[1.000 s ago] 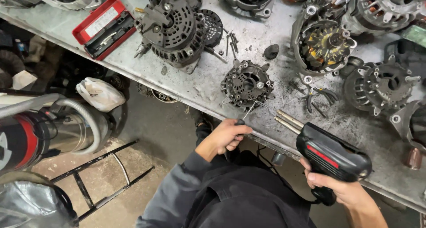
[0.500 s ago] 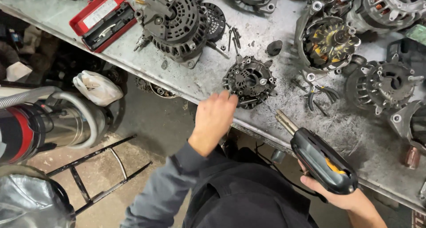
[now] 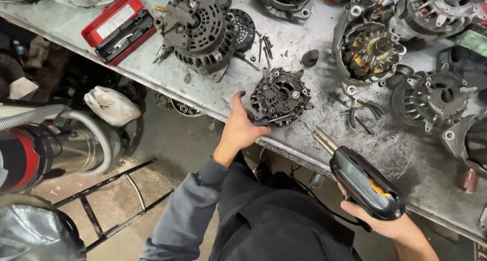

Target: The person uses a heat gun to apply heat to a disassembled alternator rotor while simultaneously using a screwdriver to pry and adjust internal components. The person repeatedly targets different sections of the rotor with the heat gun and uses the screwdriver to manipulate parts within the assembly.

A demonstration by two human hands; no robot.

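The left hand point(image 3: 242, 128) is resting at the near edge of the scuffed grey metal tabletop point(image 3: 299, 42), its fingers closing on a slim dark tool handle point(image 3: 265, 121) that is lying against the round black finned alternator end cover point(image 3: 280, 94). The cover is sitting flat on the tabletop, just beside that hand (the thumb is sticking up, apart from the rest). The right hand point(image 3: 384, 221) is gripping a black pistol-shaped power tool with a red and yellow side panel point(image 3: 361, 178), fingers wrapped around its grip, its metal nose pointing toward the cover. A complete dark alternator point(image 3: 199, 31) is standing farther back, near an open red plastic case point(image 3: 119, 27).
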